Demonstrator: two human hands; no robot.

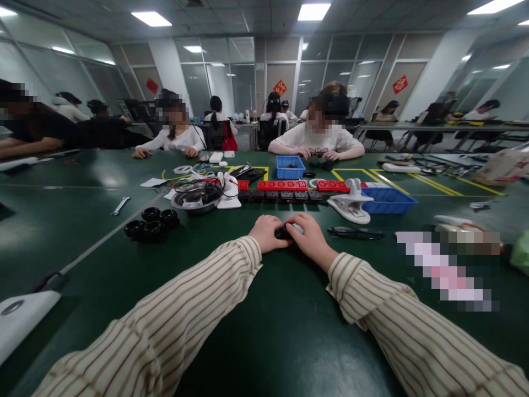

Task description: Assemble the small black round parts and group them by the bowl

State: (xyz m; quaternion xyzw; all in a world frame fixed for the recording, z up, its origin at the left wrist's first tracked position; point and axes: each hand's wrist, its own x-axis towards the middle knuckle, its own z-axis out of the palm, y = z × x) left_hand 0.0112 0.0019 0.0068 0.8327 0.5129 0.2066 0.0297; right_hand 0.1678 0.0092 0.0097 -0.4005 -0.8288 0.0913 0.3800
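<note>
Both of my hands meet over the green table (285, 309), in front of a row of red and black socket strips (283, 190). My left hand (265, 232) is closed around a small dark, rounded part (283, 231). Against the same part presses my right hand (308, 234), its fingers curled over it and over a paler grey area beside it. Fingers hide most of the part, so its exact kind does not show. Black-framed glasses (356, 234) lie just right of my right hand.
Several black round cups (152, 223) cluster at left, near a wrench (120, 205). A metal bowl (196, 207) holds black cables. White clamp bases (351, 207) stand by the strips. Blue bins (290, 167) sit farther back. Across the table, a person in white (318, 138) handles small parts.
</note>
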